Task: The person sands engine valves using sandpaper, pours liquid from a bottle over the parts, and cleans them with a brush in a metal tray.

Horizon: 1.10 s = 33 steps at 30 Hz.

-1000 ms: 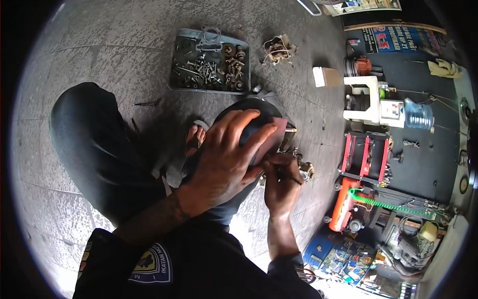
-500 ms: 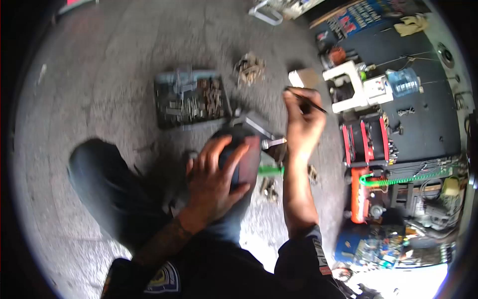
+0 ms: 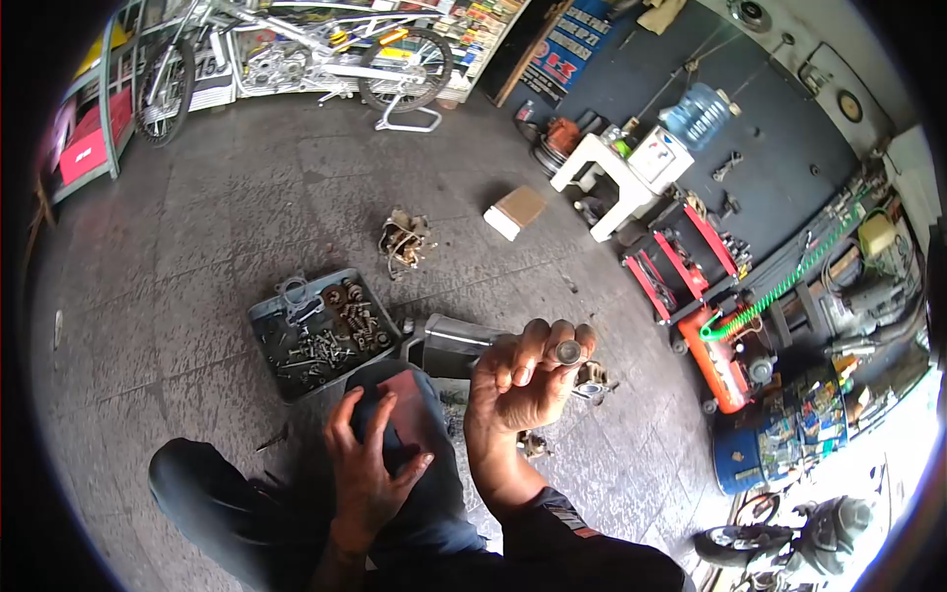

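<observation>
My right hand [image 3: 523, 380] is raised in front of me, its fingers closed round a small part whose round metal end [image 3: 567, 351] faces me. My left hand [image 3: 370, 469] hovers by my knee with its fingers apart and nothing in it. Over the knee lies a reddish sheet [image 3: 412, 419], just right of the left fingertips. Past the knee is a tray [image 3: 286, 390] of bolts, gears and springs. A grey metal piece [image 3: 459, 335] stands between the tray and my right hand.
Engine parts [image 3: 404, 242] lie on the floor beyond the tray, with a cardboard box [image 3: 518, 209] farther right. More parts [image 3: 592, 383] sit behind my right hand. A white stool [image 3: 617, 183], red tool rack [image 3: 681, 261], orange tank [image 3: 718, 370] and blue drum [image 3: 740, 459] line the right side.
My right hand has moved away from the reddish sheet and up, turning its held part's round end toward me. My left hand has lifted off the sheet. The view has tilted up to the motorcycle.
</observation>
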Available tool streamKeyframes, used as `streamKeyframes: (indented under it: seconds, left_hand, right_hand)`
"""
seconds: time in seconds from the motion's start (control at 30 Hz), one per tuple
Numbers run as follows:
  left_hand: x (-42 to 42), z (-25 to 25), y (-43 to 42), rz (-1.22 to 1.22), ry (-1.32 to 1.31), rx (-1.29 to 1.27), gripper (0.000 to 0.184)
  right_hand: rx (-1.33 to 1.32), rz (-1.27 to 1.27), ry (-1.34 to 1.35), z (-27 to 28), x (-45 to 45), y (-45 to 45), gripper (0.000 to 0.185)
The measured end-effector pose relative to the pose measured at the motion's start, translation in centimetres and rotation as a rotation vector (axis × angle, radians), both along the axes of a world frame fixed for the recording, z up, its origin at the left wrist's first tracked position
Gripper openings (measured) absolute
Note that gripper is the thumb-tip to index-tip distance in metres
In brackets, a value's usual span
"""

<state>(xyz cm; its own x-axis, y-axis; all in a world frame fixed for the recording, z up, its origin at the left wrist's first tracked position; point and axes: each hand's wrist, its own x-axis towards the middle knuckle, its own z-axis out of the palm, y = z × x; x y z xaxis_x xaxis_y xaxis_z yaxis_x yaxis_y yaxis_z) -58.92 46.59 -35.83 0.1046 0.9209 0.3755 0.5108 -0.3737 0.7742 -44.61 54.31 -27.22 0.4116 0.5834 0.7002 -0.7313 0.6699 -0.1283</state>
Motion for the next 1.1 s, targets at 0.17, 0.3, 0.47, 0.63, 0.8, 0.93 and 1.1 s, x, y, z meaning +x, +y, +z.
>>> streamKeyframes:
  seconds: [0.17,0.3,0.47,0.63,0.8,0.93,1.1]
  left_hand:
    - [-0.2,-0.2,0.1,-0.009,0.004,0.028,0.082]
    - [-0.3,0.2,-0.1,0.006,-0.008,0.000,0.070]
    - [-1.0,2.0,-0.2,0.100,-0.137,0.078,0.046]
    - [-0.5,4.4,-0.9,-0.137,-0.651,-0.034,0.040]
    - [0.8,4.5,-0.4,-0.294,-0.922,-0.147,0.020]
    - [2.0,4.3,-0.5,-0.297,-0.944,-0.193,0.018]
    - [2.1,4.2,-0.6,-0.323,-0.902,-0.258,0.020]
  right_hand:
    - [0.065,0.015,-0.004,0.3,-0.1,-0.4,0.029]
    - [0.077,0.028,0.011,0.1,0.0,-0.5,0.028]
    - [-0.155,-0.040,-0.204,-2.0,-0.7,-2.6,0.025]
    - [-0.267,-0.055,-0.671,-4.7,-1.8,-6.4,0.030]
    - [-0.401,-0.106,-0.571,-6.5,-0.2,-6.6,0.028]
    - [-0.410,-0.186,-0.575,-7.8,0.9,-5.7,0.028]
    - [-0.539,-0.198,-0.526,-8.3,0.9,-5.9,0.030]
